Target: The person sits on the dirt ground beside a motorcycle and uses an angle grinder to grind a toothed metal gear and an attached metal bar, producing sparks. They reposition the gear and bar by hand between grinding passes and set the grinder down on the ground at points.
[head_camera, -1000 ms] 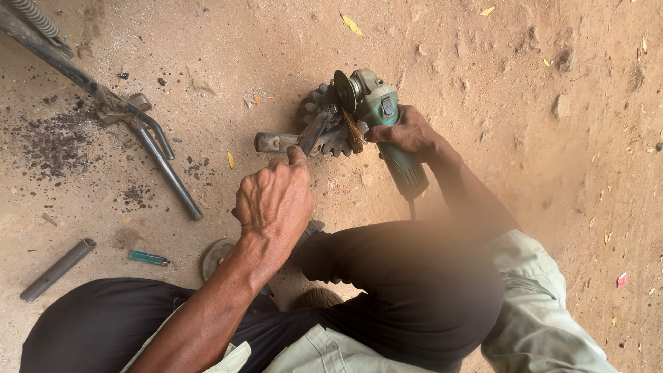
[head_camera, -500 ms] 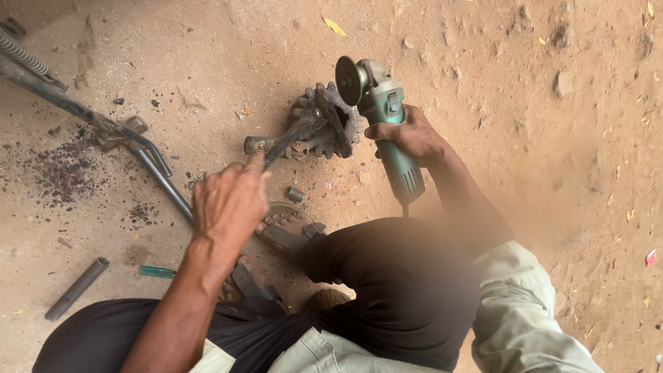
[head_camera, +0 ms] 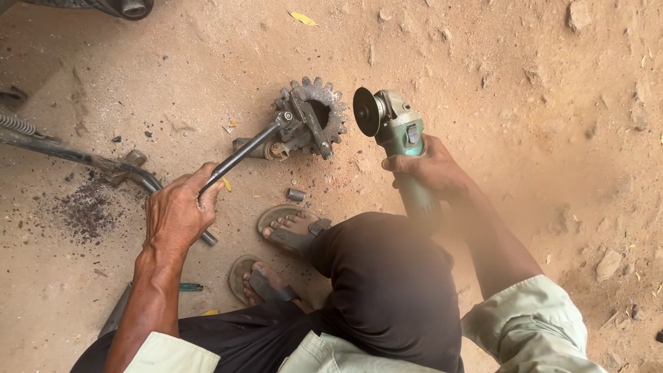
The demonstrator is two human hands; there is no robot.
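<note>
Dirt ground; left hand (head_camera: 178,215) grips lever (head_camera: 242,153) on sprocket (head_camera: 312,117); right hand (head_camera: 428,168) holds grinder (head_camera: 397,135), handle hidden.

No package, sign or screen is to be seen anywhere on the dirt ground (head_camera: 525,138). The only label-like mark is a small dark rectangular patch on the green body of the angle grinder (head_camera: 400,135), set just behind its grey disc; whether it is a label or a switch cannot be told.
</note>
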